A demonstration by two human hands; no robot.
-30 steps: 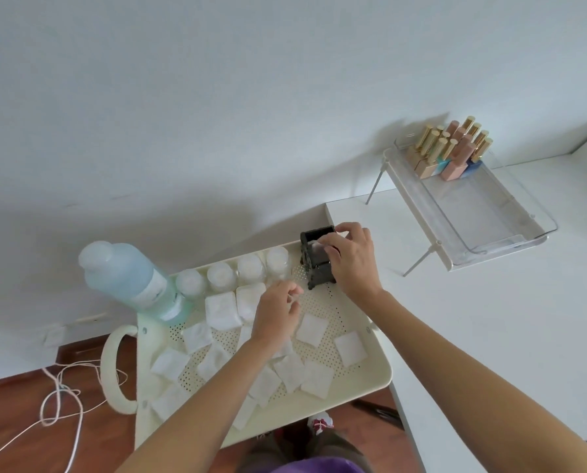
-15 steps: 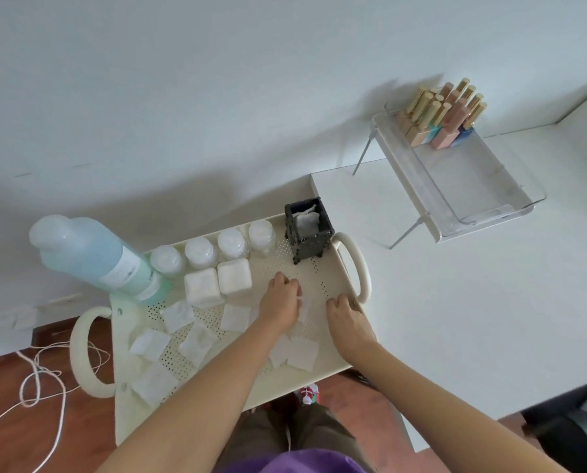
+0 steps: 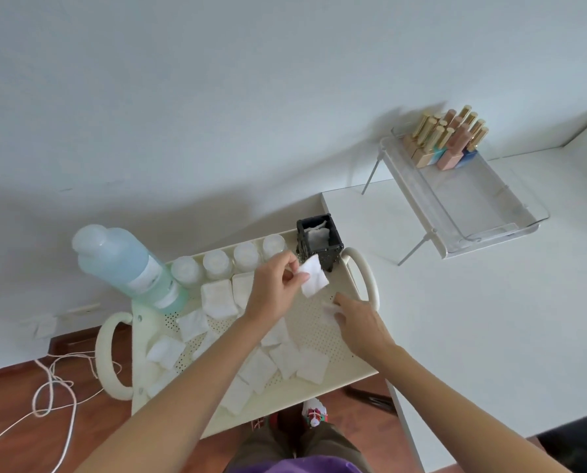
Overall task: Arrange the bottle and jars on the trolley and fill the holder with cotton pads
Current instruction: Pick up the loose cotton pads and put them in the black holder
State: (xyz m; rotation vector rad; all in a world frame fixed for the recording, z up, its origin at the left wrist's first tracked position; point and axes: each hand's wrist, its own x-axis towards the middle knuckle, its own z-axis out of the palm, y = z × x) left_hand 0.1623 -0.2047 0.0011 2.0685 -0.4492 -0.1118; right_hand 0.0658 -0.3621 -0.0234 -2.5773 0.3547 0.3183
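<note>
A cream perforated trolley top [image 3: 319,329] carries a big pale-blue bottle [image 3: 124,264] at its far left, several small clear jars [image 3: 244,256] in a row along the back, and a black square holder [image 3: 317,242] at the back right with pads inside. Several white cotton pads [image 3: 311,367] lie scattered on the tray, and two thicker stacks [image 3: 218,298] sit by the jars. My left hand [image 3: 273,288] pinches one cotton pad [image 3: 314,279] just in front of the holder. My right hand [image 3: 358,322] rests on the tray, fingertips on another pad [image 3: 329,307].
A white table [image 3: 473,319] adjoins the trolley on the right, bearing a raised clear tray [image 3: 466,199] with several nail polish bottles [image 3: 449,138]. The trolley has looped handles [image 3: 362,274] at both ends. A white cord [image 3: 53,387] lies on the wooden floor at the left.
My left hand has lifted a pad off the tray and carried it up toward the holder. My right hand has moved from the tray's front edge inward onto another pad.
</note>
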